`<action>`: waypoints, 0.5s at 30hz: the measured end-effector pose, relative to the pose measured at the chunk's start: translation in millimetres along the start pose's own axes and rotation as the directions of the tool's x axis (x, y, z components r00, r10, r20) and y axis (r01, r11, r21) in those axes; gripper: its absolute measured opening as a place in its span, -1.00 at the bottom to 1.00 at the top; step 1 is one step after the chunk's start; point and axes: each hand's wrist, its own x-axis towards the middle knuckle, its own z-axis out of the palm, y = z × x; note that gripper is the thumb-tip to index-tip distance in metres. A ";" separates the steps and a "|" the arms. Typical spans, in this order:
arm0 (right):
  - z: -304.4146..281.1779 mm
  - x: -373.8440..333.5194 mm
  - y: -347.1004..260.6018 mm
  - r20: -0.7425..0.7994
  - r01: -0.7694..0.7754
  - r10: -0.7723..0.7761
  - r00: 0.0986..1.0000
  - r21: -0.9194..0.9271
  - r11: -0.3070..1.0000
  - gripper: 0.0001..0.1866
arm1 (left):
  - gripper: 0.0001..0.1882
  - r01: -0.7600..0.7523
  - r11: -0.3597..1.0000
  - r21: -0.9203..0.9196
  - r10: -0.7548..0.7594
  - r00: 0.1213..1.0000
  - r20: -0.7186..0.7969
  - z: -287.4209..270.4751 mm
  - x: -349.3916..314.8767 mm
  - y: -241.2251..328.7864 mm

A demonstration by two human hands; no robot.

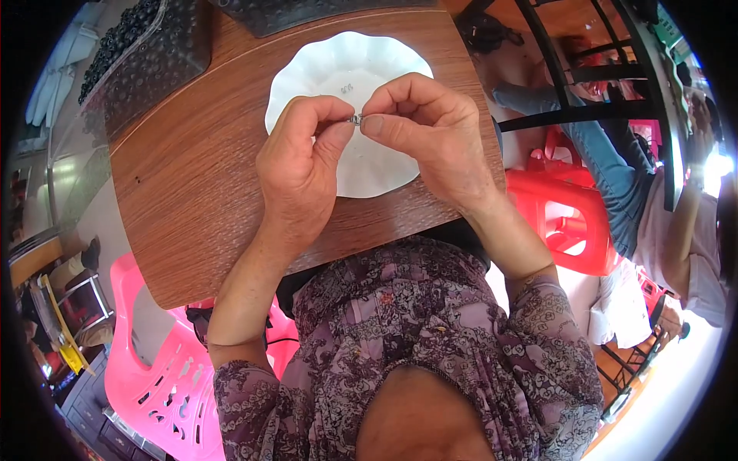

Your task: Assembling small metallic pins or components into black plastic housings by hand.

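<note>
Both of my hands meet over a white plate (377, 173) with a wavy rim. My left hand (302, 157) is closed, thumb and forefinger pinching one end of a small silvery metal piece (356, 120). Thumb and forefinger of my right hand (430, 131) close on the piece's other end. Its exact kind is too small to make out, and the fingertips cover most of it. Beyond the fingers, a few more tiny metal pieces (347, 88) lie on the plate.
The plate rests on a brown wood-grain table (192, 177). Clear plastic bins stand at the far left, one holding many small dark round pieces (131, 42). A pink chair (165, 384) is at my left, a red stool (565, 223) at my right, near another seated person (615, 161).
</note>
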 end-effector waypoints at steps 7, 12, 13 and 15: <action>1.6 -2.5 -1.2 0.007 -0.021 0.021 1.000 0.020 1.000 -0.91 | -0.88 -0.092 0.995 0.027 0.092 0.996 0.012 -6.0 0.5 5.9; 1.7 -5.1 -3.3 0.038 -0.032 0.031 0.999 0.039 0.999 -0.85 | -0.85 0.198 0.940 -0.278 -0.195 0.980 0.040 -7.2 -1.4 8.7; 2.3 -5.8 -3.5 0.040 0.005 -0.003 0.999 -0.034 0.999 -0.85 | -0.85 0.200 0.940 -0.278 -0.196 0.980 0.039 -7.1 -0.4 10.6; 2.6 -6.1 -3.4 0.046 0.041 -0.036 0.998 -0.108 0.993 -0.86 | -0.85 0.344 0.822 -0.453 -0.342 0.935 0.088 -7.5 2.2 14.4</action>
